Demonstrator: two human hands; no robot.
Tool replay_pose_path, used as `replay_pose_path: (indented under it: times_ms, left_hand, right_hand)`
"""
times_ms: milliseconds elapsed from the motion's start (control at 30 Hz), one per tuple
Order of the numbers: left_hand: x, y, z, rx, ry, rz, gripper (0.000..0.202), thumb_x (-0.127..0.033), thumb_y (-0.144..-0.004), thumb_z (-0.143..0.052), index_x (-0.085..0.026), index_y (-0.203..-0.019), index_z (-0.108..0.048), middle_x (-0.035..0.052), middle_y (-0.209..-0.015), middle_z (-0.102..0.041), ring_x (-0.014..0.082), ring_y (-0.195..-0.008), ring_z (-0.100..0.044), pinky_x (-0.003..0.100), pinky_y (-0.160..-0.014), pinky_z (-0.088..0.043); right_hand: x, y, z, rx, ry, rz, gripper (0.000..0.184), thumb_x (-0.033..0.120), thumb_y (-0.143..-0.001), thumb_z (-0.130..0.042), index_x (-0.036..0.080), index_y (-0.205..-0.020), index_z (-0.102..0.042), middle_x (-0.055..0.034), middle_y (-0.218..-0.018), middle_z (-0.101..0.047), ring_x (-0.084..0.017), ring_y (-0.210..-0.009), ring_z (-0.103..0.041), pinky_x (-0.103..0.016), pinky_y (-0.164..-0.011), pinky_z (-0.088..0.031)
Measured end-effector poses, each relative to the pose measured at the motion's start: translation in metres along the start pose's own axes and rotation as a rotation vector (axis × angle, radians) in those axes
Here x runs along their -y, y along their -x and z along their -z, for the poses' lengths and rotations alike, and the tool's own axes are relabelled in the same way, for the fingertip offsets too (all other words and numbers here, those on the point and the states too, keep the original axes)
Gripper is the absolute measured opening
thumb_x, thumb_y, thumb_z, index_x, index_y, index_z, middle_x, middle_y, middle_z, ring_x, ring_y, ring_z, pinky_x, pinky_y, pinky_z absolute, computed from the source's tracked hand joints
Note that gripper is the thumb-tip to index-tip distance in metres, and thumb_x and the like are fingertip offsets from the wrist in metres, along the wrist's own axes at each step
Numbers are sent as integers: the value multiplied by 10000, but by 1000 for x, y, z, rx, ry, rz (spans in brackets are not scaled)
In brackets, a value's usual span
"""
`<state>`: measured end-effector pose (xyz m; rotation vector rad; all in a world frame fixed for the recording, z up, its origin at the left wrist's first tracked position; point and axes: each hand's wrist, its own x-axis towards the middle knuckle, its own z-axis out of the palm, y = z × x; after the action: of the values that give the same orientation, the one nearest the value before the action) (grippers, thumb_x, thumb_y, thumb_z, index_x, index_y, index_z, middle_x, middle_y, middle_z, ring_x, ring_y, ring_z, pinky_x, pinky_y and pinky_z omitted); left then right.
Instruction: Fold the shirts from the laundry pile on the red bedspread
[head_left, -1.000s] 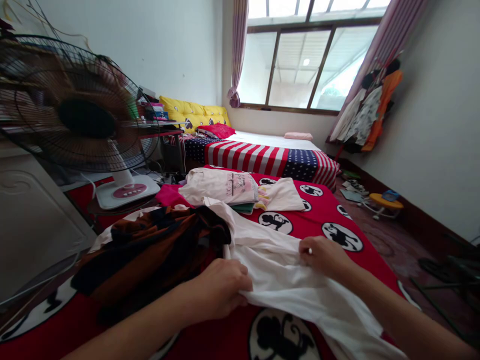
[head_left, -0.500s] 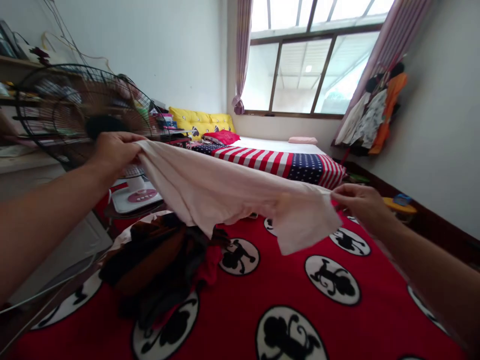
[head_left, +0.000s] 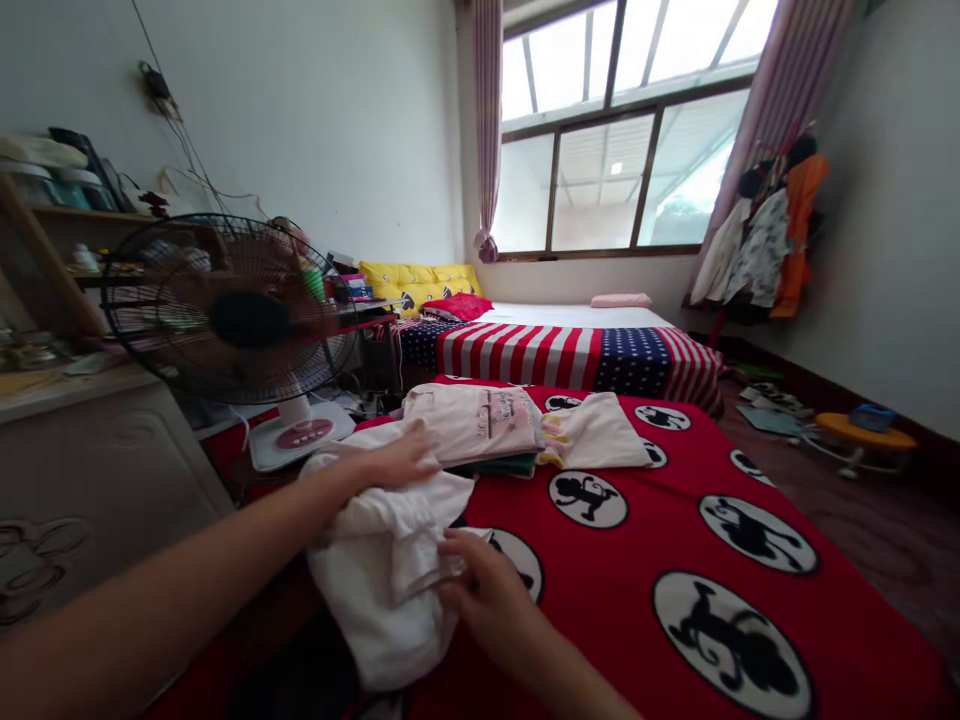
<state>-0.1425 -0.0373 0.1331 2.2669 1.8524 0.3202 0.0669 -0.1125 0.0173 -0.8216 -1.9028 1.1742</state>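
Head view: a white garment (head_left: 367, 600) lies bunched at the left of a red blanket (head_left: 637, 540), long axis running near to far, one corner pointing right. The right hand (head_left: 480, 580) pinches its edge; the left hand (head_left: 401, 460) spans its far end, grip unclear.

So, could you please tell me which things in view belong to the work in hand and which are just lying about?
In hand:
- white cloth
- left hand, resting on it
- right hand, at its edge
- folded clothes, seemingly related

Just about the room:
- fan
- stool
- hanging clothes
- pink pillow
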Motion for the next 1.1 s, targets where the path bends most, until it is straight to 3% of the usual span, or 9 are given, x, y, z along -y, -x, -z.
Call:
replay_pose_path:
  times_ms: [100,200,267,367,500,733,833,1033,1100]
  left_hand:
    - [1,-11,-30,301,-120,52,328,-428,-708,-674,-162,-894,-719,149,-1123,-664,329,-1108,-560,448,-963,-392]
    - [1,-37,-11,372,-72,125,244,-394,-649,-720,-151,-634,-707,108,-724,-701,252,-727,-651,369,-756,-489]
    - [-2,-65,9,300,-35,158,249,-382,-664,-703,-139,-608,-698,92,-621,-671,206,-593,-623,316,-640,-489]
    - [-8,-109,22,30,19,159,283,-364,-767,-598,-117,-831,-721,113,-783,-702,198,-701,-638,277,-655,-474]
    - [-14,-145,-3,-200,74,114,332,-358,-761,-614,-134,-991,-698,100,-941,-700,211,-857,-621,261,-711,-450]
    - [-9,-150,-45,-236,137,122,222,-364,-616,-729,-152,-662,-682,30,-671,-667,173,-677,-581,250,-600,-395]
    - [-8,-145,-16,-344,205,138,253,-381,-607,-751,-145,-644,-668,24,-620,-646,159,-652,-578,251,-590,-409]
    - [-24,-109,129,-822,340,179,584,-605,-824,-510,-94,-1099,-581,34,-913,-678,136,-822,-588,288,-691,-477]
    - [-35,-85,160,-966,314,113,620,-635,-883,-365,-125,-1200,-518,-9,-1015,-659,134,-981,-567,285,-759,-463]
  right_hand:
    - [-15,6,-3,-7,-41,79,472,14,-638,-514,218,-1041,-650,-70,-1299,-568,-198,-983,-624,-310,-800,-497]
    - [-15,9,0,-3,-70,75,490,-8,-626,-491,211,-1035,-646,-78,-1306,-562,-192,-979,-636,-313,-825,-496]
    - [-14,10,1,-11,-82,75,488,-19,-620,-480,206,-1021,-647,-80,-1295,-568,-202,-1041,-617,-316,-849,-488]
    - [-15,9,2,-19,-97,75,461,-20,-622,-483,200,-988,-658,-83,-1268,-587,-214,-1079,-603,-322,-855,-488]
    - [-21,7,1,-37,-130,73,435,-18,-616,-497,211,-941,-673,-67,-1243,-605,-219,-1042,-623,-327,-833,-499]
    - [-20,5,2,-45,-111,67,424,-22,-614,-492,214,-912,-680,-58,-1221,-618,-230,-1065,-617,-354,-881,-486]
    - [-19,5,2,-54,-127,72,404,-15,-624,-491,214,-901,-677,-60,-1210,-623,-225,-1081,-607,-356,-897,-476]
    - [-18,7,1,-69,-165,79,381,-8,-634,-495,221,-881,-672,-51,-1207,-626,-195,-1096,-590,-330,-929,-443]
    - [-18,7,1,-71,-172,89,377,-8,-637,-493,221,-879,-670,-51,-1208,-627,-192,-1114,-579,-328,-939,-433]
